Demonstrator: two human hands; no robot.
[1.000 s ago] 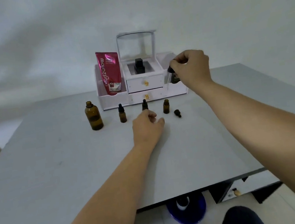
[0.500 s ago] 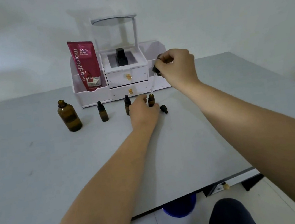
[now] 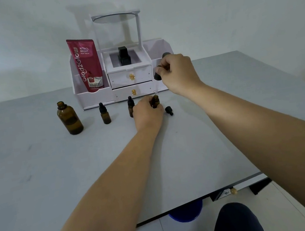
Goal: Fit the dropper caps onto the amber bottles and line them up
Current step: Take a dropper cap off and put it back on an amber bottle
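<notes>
On a grey table, the left hand grips a small uncapped amber bottle. The right hand pinches a dropper cap just above it, glass tube at its mouth.

A grey table stands against a plain white wall. A white drawer organiser sits at the table's far edge. Below the table's near edge, pale floor tiles and a blue bucket show.
</notes>
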